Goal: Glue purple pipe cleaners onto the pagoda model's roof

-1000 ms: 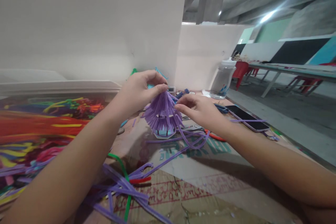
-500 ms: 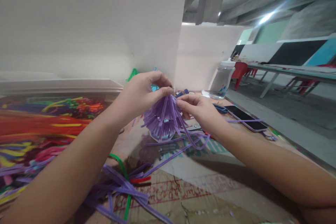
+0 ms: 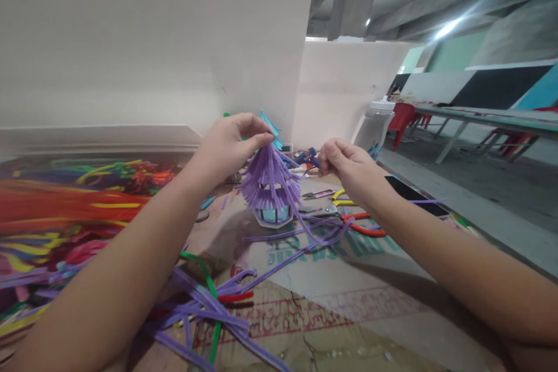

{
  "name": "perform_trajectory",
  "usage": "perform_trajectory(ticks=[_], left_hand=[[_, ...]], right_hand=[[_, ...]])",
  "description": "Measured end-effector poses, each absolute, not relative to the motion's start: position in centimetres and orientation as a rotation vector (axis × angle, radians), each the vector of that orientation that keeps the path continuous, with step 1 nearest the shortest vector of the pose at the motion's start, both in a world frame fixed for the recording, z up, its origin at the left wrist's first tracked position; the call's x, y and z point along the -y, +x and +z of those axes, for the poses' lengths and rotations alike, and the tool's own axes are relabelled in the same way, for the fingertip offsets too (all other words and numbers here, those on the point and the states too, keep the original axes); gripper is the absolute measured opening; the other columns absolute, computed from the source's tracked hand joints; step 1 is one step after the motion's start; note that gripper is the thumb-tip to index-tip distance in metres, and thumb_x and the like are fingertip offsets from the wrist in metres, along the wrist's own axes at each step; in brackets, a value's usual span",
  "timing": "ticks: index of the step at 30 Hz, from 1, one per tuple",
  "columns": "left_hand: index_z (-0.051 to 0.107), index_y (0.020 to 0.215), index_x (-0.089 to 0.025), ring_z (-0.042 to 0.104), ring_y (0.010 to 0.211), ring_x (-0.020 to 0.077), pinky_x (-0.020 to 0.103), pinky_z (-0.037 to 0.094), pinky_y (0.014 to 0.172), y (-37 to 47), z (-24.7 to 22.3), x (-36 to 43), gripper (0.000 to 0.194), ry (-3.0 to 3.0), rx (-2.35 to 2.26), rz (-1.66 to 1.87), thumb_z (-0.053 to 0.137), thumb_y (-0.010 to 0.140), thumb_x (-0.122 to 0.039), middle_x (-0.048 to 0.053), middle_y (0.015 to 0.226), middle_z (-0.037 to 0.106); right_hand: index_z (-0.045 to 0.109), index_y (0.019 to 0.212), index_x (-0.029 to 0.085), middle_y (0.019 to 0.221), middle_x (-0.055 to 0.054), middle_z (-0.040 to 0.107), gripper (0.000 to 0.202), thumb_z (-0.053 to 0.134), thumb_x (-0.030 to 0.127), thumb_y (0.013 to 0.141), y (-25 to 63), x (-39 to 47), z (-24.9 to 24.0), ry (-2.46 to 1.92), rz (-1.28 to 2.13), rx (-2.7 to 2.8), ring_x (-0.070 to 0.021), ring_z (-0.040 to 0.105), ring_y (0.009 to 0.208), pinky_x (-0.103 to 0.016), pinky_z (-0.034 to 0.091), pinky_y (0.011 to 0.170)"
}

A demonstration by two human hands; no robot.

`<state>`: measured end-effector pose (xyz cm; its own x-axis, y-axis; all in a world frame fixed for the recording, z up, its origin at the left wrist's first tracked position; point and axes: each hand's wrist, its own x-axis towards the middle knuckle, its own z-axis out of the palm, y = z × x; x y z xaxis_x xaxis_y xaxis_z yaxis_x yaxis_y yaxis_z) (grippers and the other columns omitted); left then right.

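Note:
A small pagoda-like model point(image 3: 271, 180) stands upright on the table, its layered roof made of purple pipe cleaners above a pale base with bluish windows. At the roof's peak, my left hand point(image 3: 238, 142) pinches the tip between thumb and fingers. My right hand point(image 3: 344, 160) is held to the right of the model, apart from it, its fingers curled together; whatever they hold is hidden. Just beyond those fingers lies a dark blue tool with a red light point(image 3: 310, 157), likely a glue gun. A turquoise pointed piece point(image 3: 271, 128) shows behind the model.
Red-handled pliers point(image 3: 366, 228), yellow-handled pliers point(image 3: 340, 196) and small snips point(image 3: 318, 194) lie right of the model. Loose purple pipe cleaners point(image 3: 213, 314) spread in front. A bin of coloured pipe cleaners point(image 3: 65, 203) is at left. A phone point(image 3: 414, 195) and a water bottle point(image 3: 375, 122) are at right.
My right hand has drawn away from the purple roof to the right. My left hand stays at the peak, shifted slightly left. The model's base and the pliers now show more.

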<state>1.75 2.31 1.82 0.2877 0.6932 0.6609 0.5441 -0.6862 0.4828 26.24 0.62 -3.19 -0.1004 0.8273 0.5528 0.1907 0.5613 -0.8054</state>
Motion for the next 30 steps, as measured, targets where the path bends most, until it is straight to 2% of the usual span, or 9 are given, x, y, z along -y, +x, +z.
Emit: perform_trajectory(ticks=[4,8,10,12,17,21,24,26,30], left_hand=[[0.072,0.091,-0.018,0.066,0.078,0.0164,0.027,0.051,0.073,1.3,1.9,-2.8,0.016,2.257,-1.161,1.459,0.067,0.083,-0.032,0.004,0.088,0.074],[0.071,0.09,-0.018,0.068,0.083,0.018,0.028,0.053,0.076,0.9,2.1,-2.9,0.018,2.137,-1.107,1.513,0.069,0.082,-0.033,0.005,0.091,0.074],[0.07,0.091,-0.018,0.068,0.084,0.0182,0.029,0.053,0.078,0.8,2.1,-3.0,0.019,2.089,-1.08,1.508,0.07,0.081,-0.034,0.005,0.092,0.074],[0.07,0.09,-0.017,0.068,0.084,0.0182,0.029,0.053,0.078,0.9,2.1,-3.1,0.019,2.084,-1.074,1.484,0.069,0.082,-0.034,0.005,0.092,0.074],[0.071,0.091,-0.017,0.068,0.081,0.0169,0.028,0.052,0.077,1.4,1.7,-3.2,0.015,2.173,-1.108,1.454,0.067,0.083,-0.029,0.004,0.09,0.074],[0.071,0.091,-0.017,0.067,0.08,0.0164,0.027,0.052,0.076,1.9,1.2,-3.4,0.016,2.223,-1.113,1.418,0.066,0.084,-0.03,0.004,0.088,0.074],[0.071,0.091,-0.017,0.066,0.079,0.0161,0.028,0.052,0.075,2.1,0.9,-3.6,0.017,2.23,-1.117,1.411,0.066,0.084,-0.031,0.004,0.089,0.075],[0.072,0.092,-0.017,0.066,0.078,0.0162,0.028,0.052,0.074,2.1,0.9,-3.6,0.017,2.231,-1.13,1.42,0.067,0.084,-0.032,0.004,0.089,0.075],[0.073,0.093,-0.019,0.067,0.081,0.0179,0.029,0.053,0.077,2.5,1.0,-2.6,0.019,2.322,-1.1,1.447,0.066,0.085,-0.035,0.004,0.09,0.075]], right_hand=[[0.054,0.063,0.02,0.06,0.001,0.053,0.052,0.052,0.062,0.093,27.4,-0.7,-2.3,-0.974,0.522,1.69,-0.0114,0.049,0.062,-0.028,0.039,0.064],[0.062,0.076,0.019,0.065,0.001,0.059,0.03,0.068,0.048,0.084,27.6,-0.8,-2.0,-1.11,0.553,1.699,-0.0125,0.053,0.065,-0.028,0.042,0.065],[0.063,0.08,0.019,0.069,0.001,0.061,0.026,0.07,0.044,0.081,27.5,-0.8,-2.0,-1.132,0.582,1.737,-0.0131,0.055,0.066,-0.028,0.042,0.065],[0.062,0.079,0.019,0.071,0.0,0.062,0.027,0.068,0.045,0.081,27.6,-0.9,-2.1,-1.164,0.545,1.816,-0.0135,0.054,0.066,-0.028,0.04,0.064],[0.057,0.065,0.02,0.065,0.0,0.057,0.043,0.049,0.052,0.092,28.8,-1.3,-2.7,-1.266,0.311,2.097,-0.0143,0.052,0.063,-0.03,0.037,0.063],[0.065,0.078,0.02,0.071,-0.001,0.064,0.027,0.056,0.043,0.088,29.9,-1.7,-3.5,-1.336,0.257,2.213,-0.0154,0.055,0.065,-0.03,0.037,0.062],[0.064,0.073,0.019,0.067,-0.001,0.062,0.03,0.057,0.045,0.087,29.9,-1.5,-3.7,-1.351,0.257,2.168,-0.0153,0.054,0.064,-0.03,0.037,0.061],[0.064,0.071,0.019,0.063,-0.001,0.059,0.035,0.057,0.048,0.088,29.2,-0.9,-3.7,-1.299,0.391,2.079,-0.0145,0.053,0.061,-0.031,0.038,0.06],[0.071,0.091,0.019,0.056,0.002,0.058,0.035,0.061,0.053,0.087,26.6,1.0,-4.3,-1.076,0.996,1.752,-0.0132,0.055,0.055,-0.029,0.045,0.057]])
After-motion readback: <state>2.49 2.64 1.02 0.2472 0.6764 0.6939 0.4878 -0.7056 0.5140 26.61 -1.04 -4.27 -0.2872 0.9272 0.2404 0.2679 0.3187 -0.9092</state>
